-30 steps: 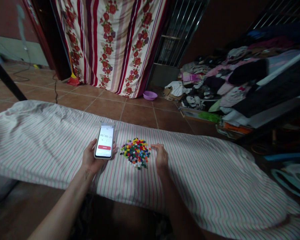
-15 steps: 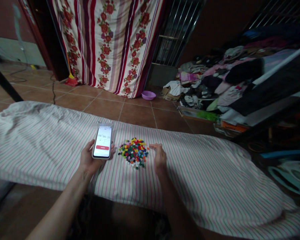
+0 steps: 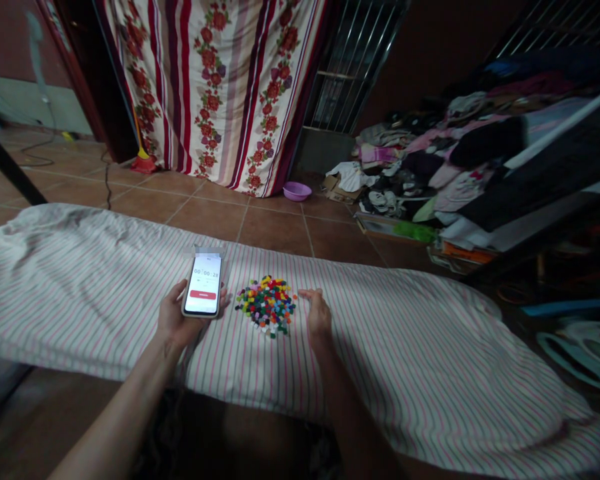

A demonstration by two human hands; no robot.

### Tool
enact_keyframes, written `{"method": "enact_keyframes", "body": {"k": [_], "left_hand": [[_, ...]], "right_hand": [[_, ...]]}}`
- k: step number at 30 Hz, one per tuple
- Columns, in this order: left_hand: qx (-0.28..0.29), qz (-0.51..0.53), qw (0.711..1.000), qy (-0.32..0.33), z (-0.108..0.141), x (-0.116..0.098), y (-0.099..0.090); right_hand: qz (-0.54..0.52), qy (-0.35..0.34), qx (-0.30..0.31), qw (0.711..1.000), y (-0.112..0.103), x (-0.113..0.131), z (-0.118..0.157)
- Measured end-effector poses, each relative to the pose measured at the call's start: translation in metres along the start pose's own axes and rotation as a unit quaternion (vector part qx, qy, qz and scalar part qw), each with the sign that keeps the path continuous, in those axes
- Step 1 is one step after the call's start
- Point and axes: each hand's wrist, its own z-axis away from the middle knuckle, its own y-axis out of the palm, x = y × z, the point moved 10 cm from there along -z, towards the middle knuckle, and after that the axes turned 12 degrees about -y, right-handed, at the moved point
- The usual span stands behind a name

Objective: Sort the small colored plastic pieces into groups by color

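My left hand [image 3: 175, 313] is wrapped round a smartphone [image 3: 203, 283], its lit screen tilted up towards me. The screen shows a running timer at 00:00:28 with a red button below. To the phone's right lies a heap of small coloured cubes [image 3: 266, 307] on the striped cloth [image 3: 405, 347]. Just right of the heap is my right hand [image 3: 319, 317], its index finger stretched towards the cubes and the other fingers partly bent. Near that fingertip sits one orange cube [image 3: 295, 297]; whether they touch I cannot tell. I see nothing held in the right hand.
Beyond the cloth-covered surface is a tiled floor [image 3: 215, 213] with a purple basin [image 3: 297, 191] and a red dustpan [image 3: 144, 163]. A flowered curtain [image 3: 240, 93] hangs behind. Clothes [image 3: 430, 153] are piled at the right. A dark pole [image 3: 10, 163] stands at the left.
The timer on the phone has gone from 27 to 28 seconds. The phone and left hand have shifted very slightly left. The right hand and the cubes look almost unchanged.
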Motion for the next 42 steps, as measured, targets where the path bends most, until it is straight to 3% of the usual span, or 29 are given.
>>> {"method": "enact_keyframes", "body": {"k": [6, 13, 20, 26, 33, 42], "left_hand": [[0.011, 0.036, 0.999, -0.018, 0.000, 0.003, -0.002], [-0.007, 0.011, 1.000, -0.025, -0.005, 0.004, -0.008], [-0.013, 0.013, 0.999, -0.032, -0.013, -0.001, -0.001], [0.000, 0.016, 1.000, -0.025, -0.031, -0.026, 0.005], [-0.015, 0.032, 0.999, -0.019, -0.057, -0.056, -0.006], [-0.031, -0.002, 0.999, -0.025, -0.071, -0.080, -0.012]], "right_hand": [[0.001, -0.007, -0.002, 1.000, -0.001, 0.001, 0.000], [-0.004, 0.016, 0.009, 1.000, 0.000, -0.004, -0.001], [-0.014, 0.027, 0.003, 1.000, -0.003, -0.005, 0.001], [-0.014, 0.011, 0.021, 1.000, 0.002, -0.005, 0.002], [-0.015, -0.003, 0.028, 0.999, 0.000, -0.001, 0.002], [-0.014, -0.029, 0.043, 0.999, 0.001, 0.002, 0.002]]}}
